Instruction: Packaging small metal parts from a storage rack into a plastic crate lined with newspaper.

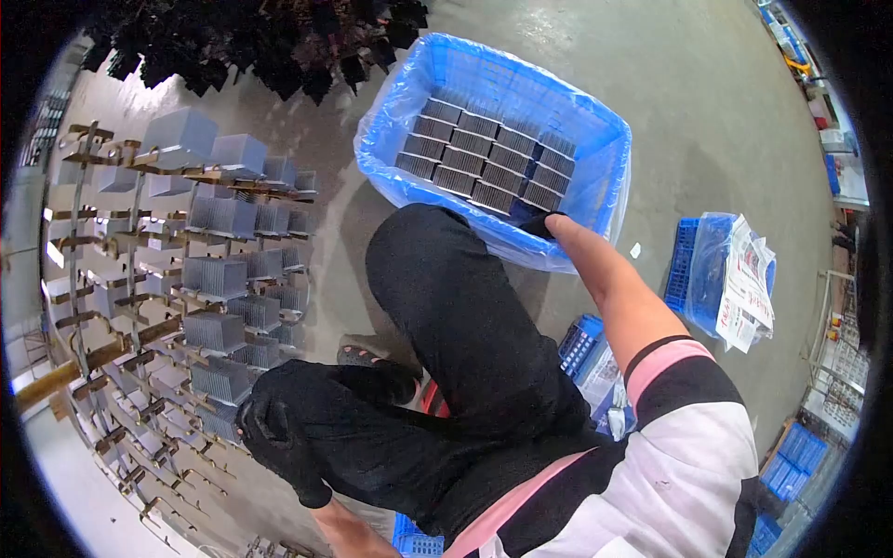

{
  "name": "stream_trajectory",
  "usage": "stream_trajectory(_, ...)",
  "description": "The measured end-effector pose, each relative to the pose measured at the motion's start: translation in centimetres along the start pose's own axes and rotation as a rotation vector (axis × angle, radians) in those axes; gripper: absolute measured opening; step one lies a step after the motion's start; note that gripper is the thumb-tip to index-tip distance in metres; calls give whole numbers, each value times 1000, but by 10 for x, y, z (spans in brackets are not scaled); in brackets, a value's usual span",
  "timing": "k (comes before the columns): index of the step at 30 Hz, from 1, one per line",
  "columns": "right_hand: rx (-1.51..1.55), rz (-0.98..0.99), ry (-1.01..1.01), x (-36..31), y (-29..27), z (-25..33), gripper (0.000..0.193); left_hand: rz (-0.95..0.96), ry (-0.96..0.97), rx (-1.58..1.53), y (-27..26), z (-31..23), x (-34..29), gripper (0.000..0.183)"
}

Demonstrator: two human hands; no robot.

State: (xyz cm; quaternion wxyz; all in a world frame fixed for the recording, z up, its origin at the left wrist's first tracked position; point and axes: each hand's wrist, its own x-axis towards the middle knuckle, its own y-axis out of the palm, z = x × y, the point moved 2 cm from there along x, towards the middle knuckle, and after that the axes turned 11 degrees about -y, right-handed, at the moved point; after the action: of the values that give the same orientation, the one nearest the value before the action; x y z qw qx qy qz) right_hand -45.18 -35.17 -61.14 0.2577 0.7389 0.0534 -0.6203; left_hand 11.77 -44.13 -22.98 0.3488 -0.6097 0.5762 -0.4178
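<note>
Black-gloved, your right hand (535, 223) has its fingers clenched on one dark heat sink at the near rim of the blue plastic-lined crate (595, 177). That crate, on the floor, holds about sixteen grey finned heat sinks (484, 158) in four rows. Your left hand (270, 432), gloved, rests by the rack (139, 307); grip unclear.

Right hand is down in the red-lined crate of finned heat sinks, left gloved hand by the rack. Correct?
Not quite: the crate liner is blue, not red, as the head view shows. The rest holds: the right hand reaches into the crate of finned heat sinks, and the black-gloved left hand is by the rack.
</note>
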Motion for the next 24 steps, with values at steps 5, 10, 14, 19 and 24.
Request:
stream_trajectory(5,-595,29,-126,-19,5,8,33,-89,85,121,-8,2,-6,27)
stream_trajectory(10,-1298,164,-257,-56,35,60,36,-98,132,65,1,-7,-2,25)
stream_trajectory(14,-1374,232,-597,-106,136,57,29,-232,25,-38,-15,-7,-11,20)
stream_trajectory(19,-1562,526,-1561,-217,276,9,35,-475,-180,-323,-25,23,-33,16)
stream_trajectory(24,-1698,653,-1748,-293,378,-127,32,-473,-903,-759,-22,117,-72,27)
